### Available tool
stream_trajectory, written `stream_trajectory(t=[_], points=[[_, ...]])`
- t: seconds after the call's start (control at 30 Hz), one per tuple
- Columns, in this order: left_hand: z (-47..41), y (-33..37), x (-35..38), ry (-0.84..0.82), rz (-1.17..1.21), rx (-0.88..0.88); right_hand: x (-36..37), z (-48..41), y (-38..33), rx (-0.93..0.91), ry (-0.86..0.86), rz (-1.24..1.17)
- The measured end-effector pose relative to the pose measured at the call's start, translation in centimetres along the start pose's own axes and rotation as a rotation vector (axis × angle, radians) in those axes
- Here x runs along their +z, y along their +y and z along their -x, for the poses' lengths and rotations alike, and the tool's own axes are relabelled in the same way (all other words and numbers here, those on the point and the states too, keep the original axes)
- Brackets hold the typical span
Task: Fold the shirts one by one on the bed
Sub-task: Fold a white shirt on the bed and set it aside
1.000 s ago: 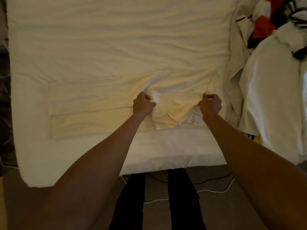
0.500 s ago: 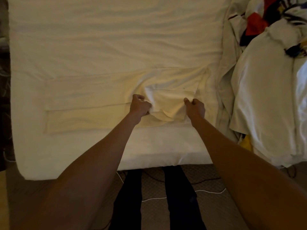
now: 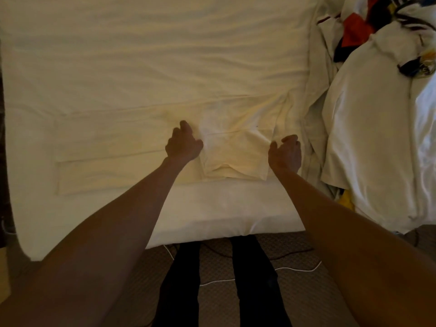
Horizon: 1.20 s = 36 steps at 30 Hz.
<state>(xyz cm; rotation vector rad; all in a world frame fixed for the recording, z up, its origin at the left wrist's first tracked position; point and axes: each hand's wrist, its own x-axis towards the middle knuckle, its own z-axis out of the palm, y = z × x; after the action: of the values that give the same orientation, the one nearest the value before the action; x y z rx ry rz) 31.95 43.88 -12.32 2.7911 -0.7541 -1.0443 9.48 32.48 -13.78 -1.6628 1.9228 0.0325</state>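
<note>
**A:** What does the room look like?

**B:** It's dim. Nearest is brown textured carpet (image 3: 295, 291) with a thin white cable (image 3: 297, 270) trailing over it. The person's dark trouser legs (image 3: 181, 291) stand at the near edge of a wide bed with a cream sheet (image 3: 212, 208).

**A:** Where is the shirt?

**B:** The long, narrow cream cotton shirt (image 3: 118, 171) lies flat on the bed along that near edge, with its long axis running left to right. Its right end is doubled over into a squarish flap (image 3: 236, 152).

**A:** And the grips?

**B:** Both are at the flap. The left grip (image 3: 184, 143) rests on the cloth at the flap's left edge with its fingers curled. I cannot tell whether it pinches any fabric. The right grip (image 3: 285, 152) sits just beside the flap's right edge, its fingers loosely spread and holding nothing.

**A:** What does the next move turn on?

**B:** I'd say the single-layer length, which runs leftward away from both grips. The left grip is nearer to it, and the shirt's far left end is well apart from either. Any further fold would probably travel along that axis.

**A:** Can any writing be read?

**B:** No. Farther right is a rumpled heap of white shirts (image 3: 377, 138) with a red, black and yellow print (image 3: 354, 29), but no letters can be made out.
</note>
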Motion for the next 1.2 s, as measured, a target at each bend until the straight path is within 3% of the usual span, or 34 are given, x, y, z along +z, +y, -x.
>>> stream_trajectory(t=[0.1,0.27,0.4,0.7,0.83,0.9,1.03,1.1,1.2], points=[[-2.3,0.7,-0.5,0.145,0.029,0.141,0.1,-2.4,-2.2,-0.058,0.014,-0.089],[-6.0,3.4,0.2,0.18,0.037,0.39,0.3,-6.5,-5.4,-0.069,-0.027,-0.049],[-7.9,6.6,1.2,0.101,-0.002,0.329,0.4,-8.1,-6.4,-0.001,-0.056,0.124],[-11.5,7.7,0.6,0.133,-0.067,0.302,0.0,-12.1,-4.8,0.04,-0.099,-0.078],[-10.8,7.0,1.8,0.169,-0.028,0.31,-0.2,-11.6,-4.4,0.052,-0.034,-0.019],[-10.0,6.6,2.1,0.229,0.099,0.337,0.0,-10.6,-4.7,-0.047,0.091,0.009],[-7.6,3.4,2.2,0.512,0.311,0.447,2.3,-6.8,-6.7,-0.509,0.238,-0.013],[-6.9,0.7,2.5,0.571,0.269,0.44,4.5,-4.5,-8.1,-0.679,0.196,-0.016],[-7.5,-4.2,3.3,0.571,0.091,0.34,8.9,-1.0,-9.7,-0.769,0.036,-0.04]])
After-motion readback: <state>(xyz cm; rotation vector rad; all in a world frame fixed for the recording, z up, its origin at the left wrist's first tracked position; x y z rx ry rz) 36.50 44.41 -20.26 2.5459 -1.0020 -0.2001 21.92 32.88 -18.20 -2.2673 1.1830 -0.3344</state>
